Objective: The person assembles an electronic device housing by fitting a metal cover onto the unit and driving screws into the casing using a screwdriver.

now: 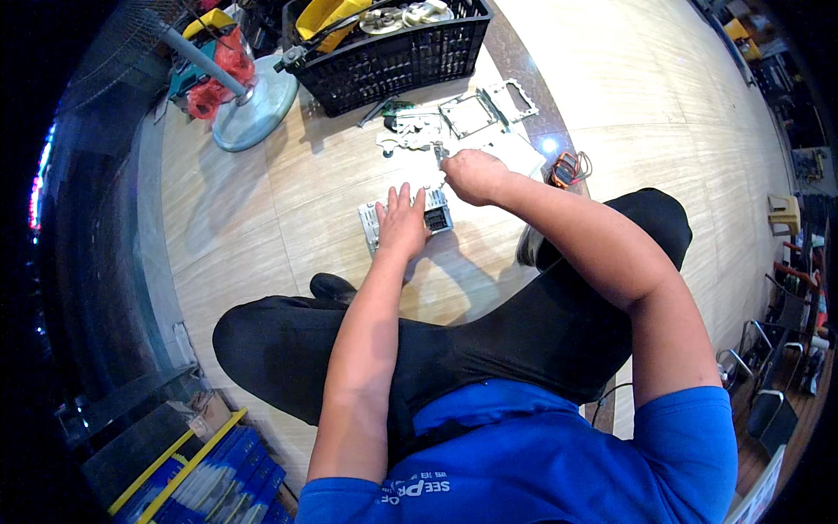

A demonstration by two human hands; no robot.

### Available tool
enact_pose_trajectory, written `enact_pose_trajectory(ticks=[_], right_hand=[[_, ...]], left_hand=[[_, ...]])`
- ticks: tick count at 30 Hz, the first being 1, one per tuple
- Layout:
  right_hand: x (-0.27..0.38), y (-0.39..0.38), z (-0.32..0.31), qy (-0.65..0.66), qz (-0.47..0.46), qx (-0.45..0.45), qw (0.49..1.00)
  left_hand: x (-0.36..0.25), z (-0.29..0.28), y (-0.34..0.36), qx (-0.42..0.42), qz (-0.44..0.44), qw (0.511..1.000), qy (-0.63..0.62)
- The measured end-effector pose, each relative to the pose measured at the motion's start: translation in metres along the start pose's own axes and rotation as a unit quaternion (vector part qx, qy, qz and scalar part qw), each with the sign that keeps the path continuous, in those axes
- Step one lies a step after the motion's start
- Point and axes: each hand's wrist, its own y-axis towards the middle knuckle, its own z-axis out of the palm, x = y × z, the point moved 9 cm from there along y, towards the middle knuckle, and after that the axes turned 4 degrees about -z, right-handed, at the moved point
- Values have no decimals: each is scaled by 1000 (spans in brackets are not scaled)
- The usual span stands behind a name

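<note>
My left hand (402,223) rests with spread fingers on a grey metal chassis (373,231), which has a dark block at its right side. Above and right of it, my right hand (476,175) is closed at a small metallic piece (441,155); what exactly it grips is unclear. Beyond my hands lie several loose metal parts (415,131), a green circuit board (400,110), two flat grey frames (467,113) and a pale flat panel (519,153).
A black crate (393,65) with yellow items is at the top. A pale round stand (249,122) with red bags beside it is upper left. An orange-and-black handheld device (564,168) lies right. My crossed legs surround the work area; blue-yellow stacked items (201,472) sit lower left.
</note>
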Motion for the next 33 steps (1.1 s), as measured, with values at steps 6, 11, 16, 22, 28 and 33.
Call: enact_pose_trajectory(ticks=[6, 11, 16, 22, 28, 33], right_hand=[[2, 1, 0, -3, -11, -3, 1000], [2, -1, -6, 10, -2, -24, 1000], [1, 1, -2, 8, 0, -8, 1000], [1, 1, 2, 6, 15, 7, 1000], [11, -4, 0, -33, 5, 30, 999], [17, -3, 3, -45, -38, 25, 998]], left_hand=[[1, -1, 0, 3, -4, 1000, -8], [1, 0, -1, 1, -1, 1000, -6], [0, 0, -1, 4, -3, 1000, -7], [0, 3, 0, 6, -3, 1000, -3], [-1, 1, 1, -6, -5, 1000, 1], [-1, 0, 1, -21, -4, 1000, -8]])
